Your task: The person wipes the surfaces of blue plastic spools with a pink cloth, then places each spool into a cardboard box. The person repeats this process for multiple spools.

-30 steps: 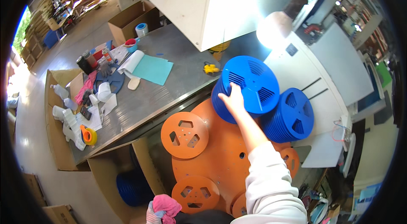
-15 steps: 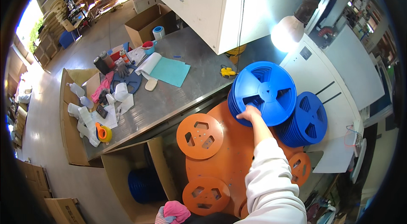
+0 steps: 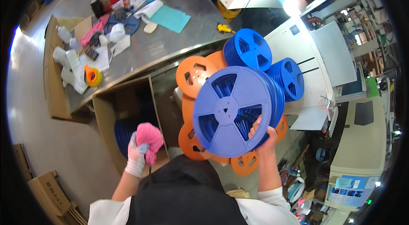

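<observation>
My right hand (image 3: 263,139) grips a thick stack of blue plastic reels (image 3: 224,110), its fingers hooked through an opening near the rim. The stack is lifted and tilted in front of me, its flat spoked face showing. My left hand (image 3: 136,156), in a pale glove, is closed round a crumpled pink cloth (image 3: 150,139) to the left. Behind the held reels stand two more blue reel stacks, one farther (image 3: 254,49) and one to the right (image 3: 293,79), on an orange stand with round slotted discs (image 3: 194,76). The held stack hides much of that stand.
At left an open cardboard box (image 3: 103,112) contains blue reels. A metal bench (image 3: 170,42) carries a teal sheet (image 3: 171,19), a tape roll (image 3: 93,76), bottles and paper. A white cabinet (image 3: 298,42) and lit bulb (image 3: 295,6) are at the far right.
My right hand has brought a blue reel stack nearer, off the stand; another stack still stands behind. The left hand with the pink cloth has come fully into view. The view has shifted.
</observation>
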A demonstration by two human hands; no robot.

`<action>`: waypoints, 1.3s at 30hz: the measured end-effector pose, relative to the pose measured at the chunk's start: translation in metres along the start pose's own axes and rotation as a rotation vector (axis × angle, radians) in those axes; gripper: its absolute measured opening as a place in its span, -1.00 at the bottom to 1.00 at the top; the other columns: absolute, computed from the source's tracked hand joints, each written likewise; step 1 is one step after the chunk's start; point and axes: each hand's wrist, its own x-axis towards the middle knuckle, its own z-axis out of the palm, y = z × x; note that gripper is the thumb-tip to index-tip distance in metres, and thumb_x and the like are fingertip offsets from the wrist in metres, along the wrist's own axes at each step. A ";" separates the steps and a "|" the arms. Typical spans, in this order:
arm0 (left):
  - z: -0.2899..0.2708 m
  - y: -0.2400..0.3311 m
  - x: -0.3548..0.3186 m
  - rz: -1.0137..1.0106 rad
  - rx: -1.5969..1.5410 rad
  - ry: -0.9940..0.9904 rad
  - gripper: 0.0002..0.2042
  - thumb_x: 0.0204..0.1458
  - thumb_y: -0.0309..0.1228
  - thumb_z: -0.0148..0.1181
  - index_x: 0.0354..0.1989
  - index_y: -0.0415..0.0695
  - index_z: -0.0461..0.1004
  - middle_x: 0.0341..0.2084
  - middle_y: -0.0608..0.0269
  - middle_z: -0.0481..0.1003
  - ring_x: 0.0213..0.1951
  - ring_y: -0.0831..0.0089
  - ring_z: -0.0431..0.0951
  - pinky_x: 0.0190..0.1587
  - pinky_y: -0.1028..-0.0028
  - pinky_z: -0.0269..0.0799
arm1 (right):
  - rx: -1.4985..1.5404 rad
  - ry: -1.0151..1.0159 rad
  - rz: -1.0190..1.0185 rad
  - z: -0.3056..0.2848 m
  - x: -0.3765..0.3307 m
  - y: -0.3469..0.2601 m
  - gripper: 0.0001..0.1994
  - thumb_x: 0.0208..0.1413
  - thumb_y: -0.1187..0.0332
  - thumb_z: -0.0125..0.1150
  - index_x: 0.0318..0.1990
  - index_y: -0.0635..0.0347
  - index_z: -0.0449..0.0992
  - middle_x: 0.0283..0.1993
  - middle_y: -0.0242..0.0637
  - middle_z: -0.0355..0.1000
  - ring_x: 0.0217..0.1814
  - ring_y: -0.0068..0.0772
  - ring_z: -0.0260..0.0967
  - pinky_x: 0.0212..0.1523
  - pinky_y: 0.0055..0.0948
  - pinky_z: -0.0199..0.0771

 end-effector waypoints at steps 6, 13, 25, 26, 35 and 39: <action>-0.057 0.054 -0.010 0.204 0.206 0.073 -0.42 -0.12 -0.72 0.03 0.20 -0.20 0.34 0.00 0.23 0.48 0.06 0.45 0.48 0.16 0.49 0.35 | 0.299 -0.308 0.001 0.025 -0.092 0.091 -0.61 0.09 0.04 0.21 -0.23 0.15 0.27 -0.63 -0.54 0.04 -0.69 -0.63 -0.08 -0.62 -0.53 -0.01; -0.014 0.080 -0.010 0.040 -0.094 -0.011 -0.52 0.11 -0.42 0.19 0.23 -0.20 0.32 0.17 0.04 0.35 0.15 0.29 0.39 0.19 0.37 0.31 | 0.396 -0.310 0.071 0.052 -0.148 0.120 -0.59 0.11 -0.03 0.19 -0.32 0.13 0.27 -0.70 -0.49 0.03 -0.72 -0.57 -0.06 -0.67 -0.50 0.00; 0.061 0.079 -0.059 0.759 1.121 -0.610 -0.75 -0.14 -0.42 0.20 -0.21 -0.02 0.58 0.17 -0.07 0.34 -0.08 -0.05 0.51 -0.04 0.09 0.44 | 0.261 -0.279 0.035 0.045 -0.189 0.120 -0.55 0.05 -0.14 0.25 -0.37 -0.03 0.22 -0.69 -0.52 -0.04 -0.69 -0.56 -0.12 -0.59 -0.45 -0.08; 0.054 0.078 -0.043 0.540 1.374 -0.615 -0.71 -0.13 -0.42 0.19 -0.16 -0.01 0.58 0.17 -0.06 0.35 -0.15 -0.03 0.53 -0.10 0.12 0.45 | 0.275 -0.284 0.014 0.042 -0.191 0.120 -0.56 0.05 -0.13 0.24 -0.37 -0.02 0.22 -0.69 -0.52 -0.04 -0.69 -0.56 -0.13 -0.59 -0.45 -0.08; 0.068 0.067 -0.081 0.905 1.094 -0.884 -0.75 -0.10 -0.35 0.18 -0.19 0.02 0.59 0.09 -0.04 0.43 -0.13 0.02 0.55 -0.08 0.15 0.49 | 0.336 -0.234 0.022 0.029 -0.200 0.118 -0.57 0.03 -0.08 0.24 -0.34 -0.02 0.18 -0.65 -0.51 -0.09 -0.63 -0.54 -0.13 -0.54 -0.44 -0.07; 0.019 0.067 -0.030 0.513 1.543 -0.621 -0.57 -0.22 -0.40 0.27 -0.06 -0.12 0.51 0.10 -0.12 0.37 -0.13 -0.01 0.53 -0.12 0.19 0.52 | 0.399 -0.135 -0.045 0.027 -0.199 0.115 -0.58 0.06 -0.05 0.25 -0.34 -0.03 0.16 -0.64 -0.55 -0.11 -0.62 -0.58 -0.13 -0.55 -0.47 -0.05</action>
